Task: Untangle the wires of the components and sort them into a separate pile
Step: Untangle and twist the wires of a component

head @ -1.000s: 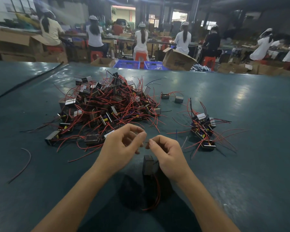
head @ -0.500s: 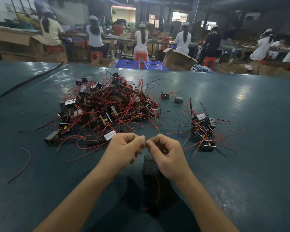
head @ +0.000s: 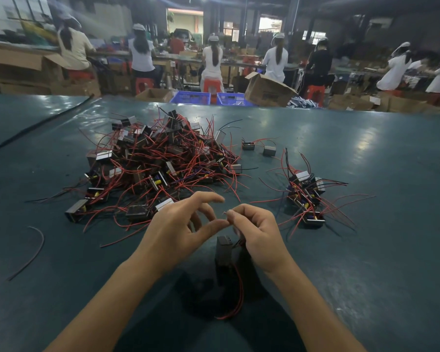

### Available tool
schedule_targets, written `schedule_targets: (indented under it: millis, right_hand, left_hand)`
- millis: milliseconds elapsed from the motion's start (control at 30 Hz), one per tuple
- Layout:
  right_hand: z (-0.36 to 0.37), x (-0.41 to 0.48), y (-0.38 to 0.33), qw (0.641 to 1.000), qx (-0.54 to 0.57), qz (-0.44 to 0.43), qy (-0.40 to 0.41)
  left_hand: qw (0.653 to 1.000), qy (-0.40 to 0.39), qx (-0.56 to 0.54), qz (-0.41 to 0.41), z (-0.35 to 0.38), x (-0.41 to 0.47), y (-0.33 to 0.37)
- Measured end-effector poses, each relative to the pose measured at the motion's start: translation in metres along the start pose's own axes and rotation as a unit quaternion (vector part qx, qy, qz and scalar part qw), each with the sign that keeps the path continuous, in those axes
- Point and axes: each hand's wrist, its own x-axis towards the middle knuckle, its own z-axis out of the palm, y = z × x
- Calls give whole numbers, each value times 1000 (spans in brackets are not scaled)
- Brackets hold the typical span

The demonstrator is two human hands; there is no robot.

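A big tangled heap of small box-shaped components with red wires [head: 160, 163] lies on the green table [head: 366, 262], left of centre. A smaller sorted pile [head: 306, 196] lies to the right. One dark component [head: 223, 251] hangs below my hands with a red wire [head: 236, 295] looping under it. My right hand [head: 257, 231] pinches a thin wire end between thumb and forefinger. My left hand [head: 181, 228] is beside it with fingers spread, its thumb tip touching the right hand's fingertips.
Two loose components [head: 258, 148] lie behind the piles. A stray dark wire [head: 33, 250] lies at the left. Beyond the table's far edge are blue crates [head: 214, 98], cardboard boxes [head: 267, 91] and several seated workers.
My left hand's fingers have spread apart from a pinch. The right hand keeps pinching the wire end, and the component still hangs below.
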Motion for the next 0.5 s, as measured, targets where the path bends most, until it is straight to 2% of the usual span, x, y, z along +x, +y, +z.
schedule_targets:
  millis: [67, 200, 300, 367, 500]
  right_hand:
    - [0, 1, 0, 1000, 8, 6, -4]
    - [0, 0, 1, 1000, 13, 18, -14]
    - [1, -1, 0, 1000, 18, 19, -18]
    - [1, -2, 0, 1000, -8, 6, -23]
    - [3, -4, 3, 995, -91, -21, -25]
  left_hand:
    - [1000, 0, 2, 30, 0, 0, 1]
    - [988, 26, 98, 116, -1, 1, 1]
    - [979, 36, 147, 134, 0, 2, 1]
    - [983, 39, 143, 105, 2, 0, 2]
    - [992, 18, 124, -35, 6, 2, 1]
